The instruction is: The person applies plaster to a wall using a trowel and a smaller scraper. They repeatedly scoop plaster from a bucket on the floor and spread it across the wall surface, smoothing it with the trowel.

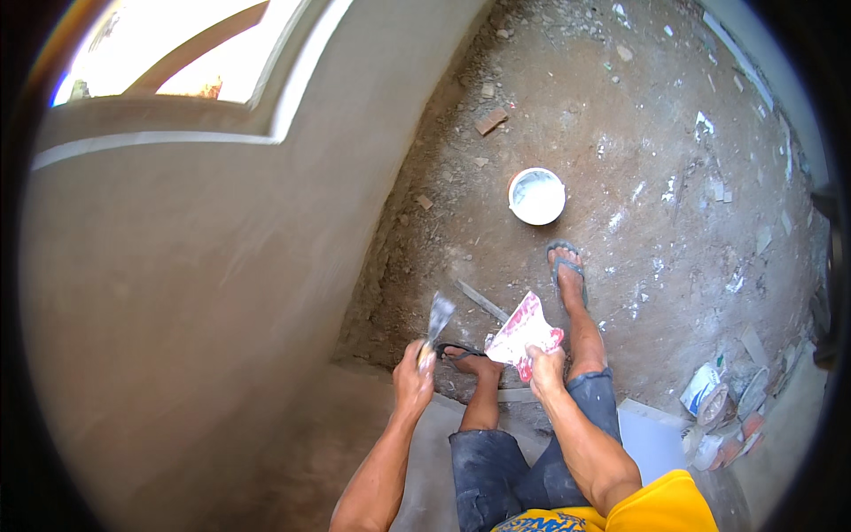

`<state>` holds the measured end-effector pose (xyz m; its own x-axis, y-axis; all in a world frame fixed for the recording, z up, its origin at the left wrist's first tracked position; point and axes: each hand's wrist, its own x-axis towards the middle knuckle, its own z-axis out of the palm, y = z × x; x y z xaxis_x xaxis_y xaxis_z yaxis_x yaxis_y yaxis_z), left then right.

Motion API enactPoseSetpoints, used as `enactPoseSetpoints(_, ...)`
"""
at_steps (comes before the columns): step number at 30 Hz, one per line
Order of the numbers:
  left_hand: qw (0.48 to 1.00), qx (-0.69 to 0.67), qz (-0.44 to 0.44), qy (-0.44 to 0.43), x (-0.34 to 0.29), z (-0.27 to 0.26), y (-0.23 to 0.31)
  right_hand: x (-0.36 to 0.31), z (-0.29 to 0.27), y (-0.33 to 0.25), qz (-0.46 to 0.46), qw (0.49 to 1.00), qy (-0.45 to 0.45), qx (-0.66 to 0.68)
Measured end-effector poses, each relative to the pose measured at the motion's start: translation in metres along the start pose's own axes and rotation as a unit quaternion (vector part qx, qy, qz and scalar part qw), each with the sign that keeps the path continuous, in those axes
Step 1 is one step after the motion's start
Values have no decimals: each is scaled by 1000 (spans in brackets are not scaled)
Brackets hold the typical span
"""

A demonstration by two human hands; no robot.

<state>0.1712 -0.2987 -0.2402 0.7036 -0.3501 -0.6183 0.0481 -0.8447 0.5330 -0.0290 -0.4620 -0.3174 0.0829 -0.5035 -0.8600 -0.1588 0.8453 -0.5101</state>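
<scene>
Dirt floor (620, 133), white bucket (536, 196) ahead, hands gripping putty knife (438, 316), red-stained board (525, 332).

I'm standing in an unfinished room of a building under construction. The grey wall (177, 293) beside me is bare smooth plaster with no paint, and the window opening (168, 49) above it has a raw plastered frame. Under my sandals the floor (620, 133) is packed dirt strewn with rubble, brick chips and white splatters. A white bucket (536, 196) sits on it, and empty sacks (718, 408) lie crumpled nearby.
</scene>
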Motion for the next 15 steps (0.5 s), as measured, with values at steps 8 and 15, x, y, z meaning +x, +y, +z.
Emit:
enactPoseSetpoints(8,979,118,164,-30,186,137,168,42,-44,-31,98,994,42,26)
enactPoseSetpoints(15,939,314,113,-79,281,211,216,52,-39,-64,127,991,23,48)
